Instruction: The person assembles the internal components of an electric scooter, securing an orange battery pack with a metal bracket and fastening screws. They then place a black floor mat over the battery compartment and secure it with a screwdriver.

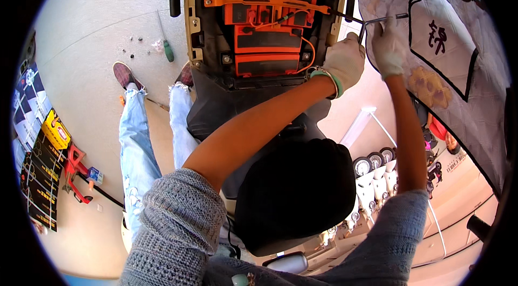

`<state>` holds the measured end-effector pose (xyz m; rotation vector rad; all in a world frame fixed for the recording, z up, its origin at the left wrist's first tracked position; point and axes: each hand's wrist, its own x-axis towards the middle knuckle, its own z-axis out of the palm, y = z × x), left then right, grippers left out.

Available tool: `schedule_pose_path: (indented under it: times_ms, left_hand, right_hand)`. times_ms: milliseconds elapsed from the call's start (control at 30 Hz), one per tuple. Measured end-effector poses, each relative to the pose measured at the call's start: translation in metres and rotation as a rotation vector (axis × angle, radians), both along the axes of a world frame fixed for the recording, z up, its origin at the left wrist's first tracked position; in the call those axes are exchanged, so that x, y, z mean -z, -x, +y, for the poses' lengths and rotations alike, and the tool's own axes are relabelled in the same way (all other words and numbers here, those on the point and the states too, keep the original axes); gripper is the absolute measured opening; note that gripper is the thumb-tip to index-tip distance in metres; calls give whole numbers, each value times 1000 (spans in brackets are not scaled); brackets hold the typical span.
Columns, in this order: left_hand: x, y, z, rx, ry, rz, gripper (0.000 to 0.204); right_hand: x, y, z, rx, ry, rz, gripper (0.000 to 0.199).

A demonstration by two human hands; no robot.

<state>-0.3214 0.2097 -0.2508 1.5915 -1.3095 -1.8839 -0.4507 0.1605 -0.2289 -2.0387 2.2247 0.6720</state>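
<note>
**Both gloved hands on a bent metal key at the scooter's edge**

A thin L-shaped metal key point(377, 20) sits at the right rim of the opened scooter body point(259, 22), its tip against the frame. The right hand point(389, 43), gloved, grips its upper arm. The left hand point(345, 59), gloved with a green wristband, is clenched just beside the bend. Orange-edged battery packs point(267, 43) fill the compartment. A green-handled screwdriver point(166, 43) lies on the floor point(91, 70), well apart.

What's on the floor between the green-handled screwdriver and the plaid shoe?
In the head view, a few small dark screws or bolts lie scattered on the floor between the green-handled screwdriver and the plaid shoe.
</note>
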Motion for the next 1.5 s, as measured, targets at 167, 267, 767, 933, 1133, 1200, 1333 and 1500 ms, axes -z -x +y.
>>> schedule_pose_path:
  times_ms: [167, 267, 767, 933, 1133, 1200, 1333, 1500]
  left_hand:
    - [-2, -4, -2, -79, -54, 23, 22]
    - [1, -14, 5, -123, -7, -1, 25]
    - [29, -5, 0, -11, 380, -1, 14]
    - [29, -9, 0, -41, 323, -29, 13]
    - [31, -2, 0, -81, 385, -23, 14]
    - [37, -7, -7, -79, 455, -33, 19]
    - [42, -4, -84, -282, 681, -242, 41]
    - [15, -27, -47, -6, 379, -125, 58]
  right_hand:
    - [8, 11, -15, -595, -382, 38, 30]
    - [37, 12, -8, -451, -308, -131, 23]
    - [57, 41, 9, 699, -209, -901, 20]
    - [-19, -15, -2, -593, 185, -87, 36]
    - [41, 8, -22, -458, -370, -72, 10]
    - [54, 24, -22, -523, -276, -270, 6]
    - [94, 27, -3, 703, -245, -987, 11]
    - [82, 28, -7, 1761, 60, -1477, 12]
